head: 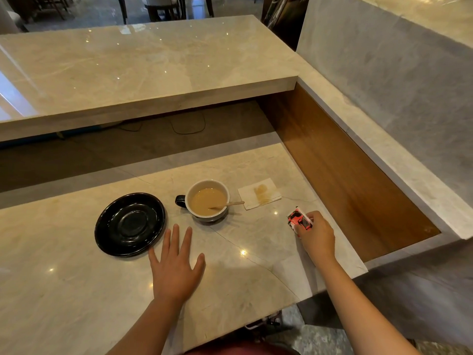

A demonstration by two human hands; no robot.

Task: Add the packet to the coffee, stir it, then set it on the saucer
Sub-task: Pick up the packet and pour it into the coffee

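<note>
A white cup with a dark handle (207,201) holds milky brown coffee and stands on the marble counter. A wooden stirrer (227,204) leans inside it, pointing right. To the cup's left lies an empty black saucer (130,224). My right hand (316,237) pinches a small red, black and white packet (299,221) at the counter's right side, a little right of the cup. My left hand (175,265) rests flat with fingers spread, between the saucer and the cup, nearer to me.
A white napkin with a brown stain (259,197) lies just right of the cup. A raised marble shelf (143,73) runs across the back. A wooden side panel (340,162) and a marble ledge bound the right. The counter's front edge (230,326) is near me.
</note>
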